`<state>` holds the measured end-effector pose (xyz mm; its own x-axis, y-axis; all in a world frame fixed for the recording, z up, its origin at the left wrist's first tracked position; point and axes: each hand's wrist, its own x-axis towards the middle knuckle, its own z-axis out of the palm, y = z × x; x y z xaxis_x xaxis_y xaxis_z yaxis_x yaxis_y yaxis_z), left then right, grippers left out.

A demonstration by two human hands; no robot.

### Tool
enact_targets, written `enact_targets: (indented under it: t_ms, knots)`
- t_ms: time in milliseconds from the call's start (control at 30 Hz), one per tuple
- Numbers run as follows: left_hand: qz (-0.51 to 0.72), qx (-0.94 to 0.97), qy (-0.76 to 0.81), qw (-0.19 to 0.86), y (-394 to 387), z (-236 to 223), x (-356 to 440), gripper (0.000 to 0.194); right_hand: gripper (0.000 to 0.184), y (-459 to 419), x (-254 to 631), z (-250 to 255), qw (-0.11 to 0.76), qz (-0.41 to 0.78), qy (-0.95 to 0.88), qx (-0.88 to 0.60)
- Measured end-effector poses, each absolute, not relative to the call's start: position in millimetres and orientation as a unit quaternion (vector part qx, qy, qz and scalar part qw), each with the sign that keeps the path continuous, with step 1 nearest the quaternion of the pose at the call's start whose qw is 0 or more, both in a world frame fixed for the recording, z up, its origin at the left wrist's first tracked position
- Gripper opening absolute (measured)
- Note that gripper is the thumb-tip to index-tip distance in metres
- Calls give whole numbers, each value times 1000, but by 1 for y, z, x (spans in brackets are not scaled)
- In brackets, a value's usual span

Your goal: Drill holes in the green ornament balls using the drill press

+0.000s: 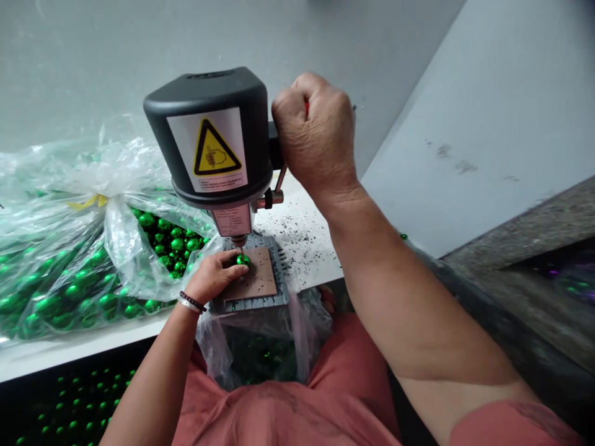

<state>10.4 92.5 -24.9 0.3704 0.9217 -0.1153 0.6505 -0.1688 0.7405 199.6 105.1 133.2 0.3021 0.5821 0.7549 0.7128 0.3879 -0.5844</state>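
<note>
Ball: the green ball (243, 260) sits on the board (260, 275), straight under the bit (241, 251), which looks to be at its top.
Left hand: my left hand (215, 275) comes in from 8 o'clock, thumb and fingers nearly closed, pinching the ball.
Right hand: my right hand (320, 133), at 1 o'clock from the board, is a tight fist round the lever (281, 178) of the drill (205, 105).
Chips: dark chips (309, 244) at 2 o'clock suggest plenty of drilling done; this ball seems mid-drill.
Bag: at 9 o'clock, the tied bag (123, 220) is full of balls; I can't tell whether they're drilled.
Left over: the ball isn't off the board yet; loose balls (73, 406) lie at 8 o'clock, holes or none unclear.
</note>
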Motion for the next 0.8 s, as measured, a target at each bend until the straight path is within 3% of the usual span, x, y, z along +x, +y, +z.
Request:
enact_targets:
  t_ms: [500,633,800]
  knots:
    - [168,758,527,345,93,-24,15,43,34,107,198,133,613,-5,-581,-535]
    - [180,781,528,280,89,-27,20,44,33,107,199,134,606,-12,-587,-537]
    - [189,774,520,309,87,-31,19,41,28,93,198,131,593,-55,-591,-544]
